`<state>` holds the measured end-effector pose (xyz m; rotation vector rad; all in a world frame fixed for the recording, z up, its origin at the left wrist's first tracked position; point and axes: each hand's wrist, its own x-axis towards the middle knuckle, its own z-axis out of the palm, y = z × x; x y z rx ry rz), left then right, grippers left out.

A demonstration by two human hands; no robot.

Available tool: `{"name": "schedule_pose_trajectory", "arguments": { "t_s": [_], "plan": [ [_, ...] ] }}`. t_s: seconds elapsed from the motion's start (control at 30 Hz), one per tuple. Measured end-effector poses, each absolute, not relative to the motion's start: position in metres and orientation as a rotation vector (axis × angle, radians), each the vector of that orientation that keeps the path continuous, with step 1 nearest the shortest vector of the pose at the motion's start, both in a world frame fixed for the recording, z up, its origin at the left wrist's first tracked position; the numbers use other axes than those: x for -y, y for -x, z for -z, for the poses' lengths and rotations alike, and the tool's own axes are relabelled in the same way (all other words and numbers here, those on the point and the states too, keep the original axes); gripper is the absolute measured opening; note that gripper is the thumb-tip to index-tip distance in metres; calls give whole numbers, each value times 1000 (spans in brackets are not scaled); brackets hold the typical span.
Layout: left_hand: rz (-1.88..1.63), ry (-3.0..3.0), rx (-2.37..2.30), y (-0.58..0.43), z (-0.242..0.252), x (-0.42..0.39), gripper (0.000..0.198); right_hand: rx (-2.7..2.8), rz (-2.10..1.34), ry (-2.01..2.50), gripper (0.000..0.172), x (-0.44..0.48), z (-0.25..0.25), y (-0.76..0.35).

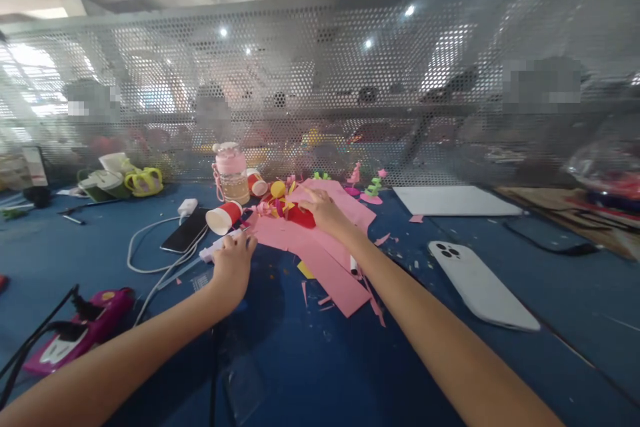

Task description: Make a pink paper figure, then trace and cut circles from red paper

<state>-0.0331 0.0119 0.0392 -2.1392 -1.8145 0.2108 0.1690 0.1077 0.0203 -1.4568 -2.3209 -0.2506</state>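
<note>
My left hand (233, 265) is closed over a pale lavender-white tool (213, 251) with a thin tip; its exact kind is hard to make out. My right hand (323, 211) reaches over the craft pile, fingers stretched out and touching red paper (301, 216). Under it lie pink paper sheets (327, 265). Left of my right hand are a yellow paper flower (278, 189) and small pink pieces (263, 209). Just beyond my left hand, a red-and-white paper cup (225, 217) lies on its side, and another paper cup (257, 183) is behind it.
A pink-lidded bottle (231, 170) stands behind the cups. At left are a black phone (185, 230), a white cable and a magenta power strip (83, 330). A white phone (480, 285) and white board (455, 201) lie right. A perforated metal screen (320, 80) closes the back.
</note>
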Motion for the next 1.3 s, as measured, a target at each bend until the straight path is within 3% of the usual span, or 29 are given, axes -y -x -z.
{"name": "schedule_pose_trajectory", "arguments": {
  "t_s": [0.17,0.3,0.5,0.63,0.87,0.97,1.17,1.3],
  "plan": [
    [-119,2092,1849,33,-37,-15,44,2360,282,1542,25,-104,-21,-169],
    [24,2096,1876,32,-38,-20,39,2369,280,1643,50,-104,-19,-167],
    [-3,2096,1875,29,-44,-19,39,2431,265,1719,28,-106,-16,-165],
    [-7,2143,1754,24,-49,-9,39,2460,228,1677,28,-107,-21,-165],
    [124,2278,1494,24,-39,-3,39,2344,139,1585,24,-96,-66,-161],
    [159,2334,1454,25,-37,-5,42,2178,174,1662,30,-85,-88,-164],
    [171,2310,1602,33,-58,-14,54,1692,347,1787,29,-61,-123,-179],
    [273,2147,1820,52,-77,-38,48,1498,499,1595,27,-34,-146,-184]
  ]
}}
